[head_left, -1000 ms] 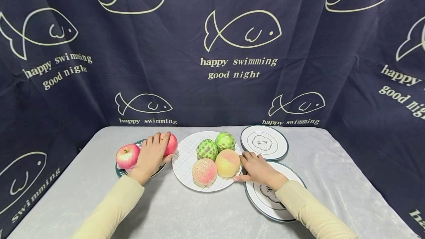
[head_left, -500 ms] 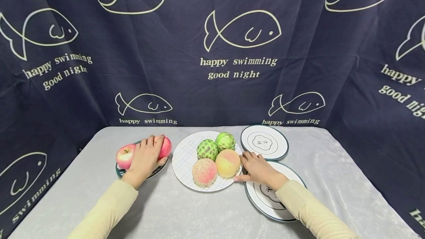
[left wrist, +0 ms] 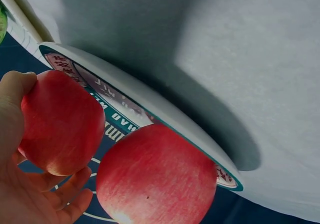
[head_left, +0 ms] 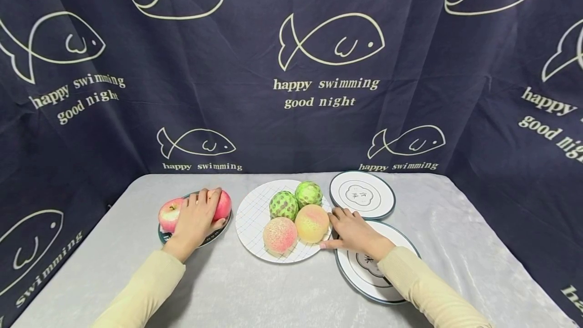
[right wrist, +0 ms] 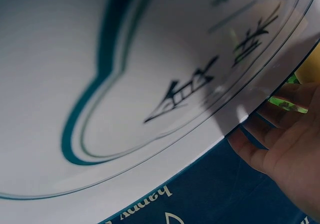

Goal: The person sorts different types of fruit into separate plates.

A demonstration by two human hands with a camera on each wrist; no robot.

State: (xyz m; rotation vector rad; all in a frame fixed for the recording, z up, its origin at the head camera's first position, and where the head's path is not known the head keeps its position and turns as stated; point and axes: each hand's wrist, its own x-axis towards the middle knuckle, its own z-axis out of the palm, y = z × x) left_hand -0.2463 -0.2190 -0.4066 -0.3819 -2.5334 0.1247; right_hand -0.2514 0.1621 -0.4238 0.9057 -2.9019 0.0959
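Observation:
My left hand [head_left: 196,219] grips a red apple [left wrist: 62,121], thumb on one side and fingers on the other, over the right part of a dark green-rimmed plate [left wrist: 165,106]. A second apple [head_left: 170,215] sits on that plate at the left. My right hand [head_left: 357,234] lies with relaxed fingers at the right edge of a white checked plate [head_left: 252,227], its fingertips beside a yellow peach [head_left: 311,223]. That plate also bears a pinkish peach [head_left: 280,235] and two green, dark-spotted round fruits [head_left: 284,205].
Two white plates with dark green rims are at the right: one at the back [head_left: 362,195], the other [head_left: 391,287] partly under my right forearm. A grey cloth [head_left: 273,297] covers the table, and navy curtains [head_left: 255,115] with fish prints stand around it.
My left hand has moved left and slightly nearer with the apple, away from the checked plate's edge and further over the green-rimmed plate. My right hand has stayed in place.

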